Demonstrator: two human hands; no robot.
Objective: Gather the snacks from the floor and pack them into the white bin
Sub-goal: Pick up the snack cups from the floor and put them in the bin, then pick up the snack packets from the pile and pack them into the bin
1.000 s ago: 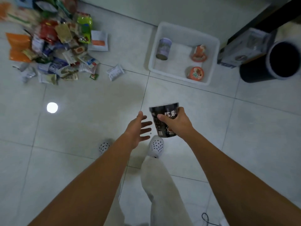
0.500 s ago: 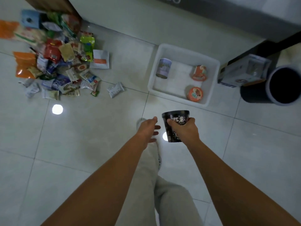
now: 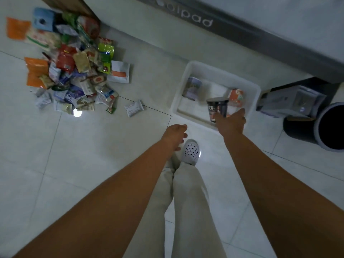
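Pale tiled floor (image 3: 93, 146), seen from above, bordered at the top by a wall with a grey lettered band (image 3: 242, 34). At far left, a heap of snack packets (image 3: 74, 71) in orange, red, green and blue lies on the tiles; a single white packet (image 3: 134, 108) lies apart from it, just to its right. Near the centre, the left hand (image 3: 176, 135) hangs over the floor holding nothing, its fingers loosely curled. A white perforated shoe (image 3: 190, 151) shows just below it, above pale trouser legs (image 3: 186, 202). Right of centre stands the white bin (image 3: 214, 69), containing a purple-grey can (image 3: 191, 88) at its left end and an orange cup (image 3: 236, 96) toward its right. The right hand (image 3: 231, 121) reaches over the bin's near rim and grips the lower part of a black snack cup (image 3: 216, 108), held upright above the bin's interior, thumb at the front; the fingers behind are blurred. At far right, a cardboard box (image 3: 290, 101) and a black cylindrical container (image 3: 331, 125) lie beside the bin.
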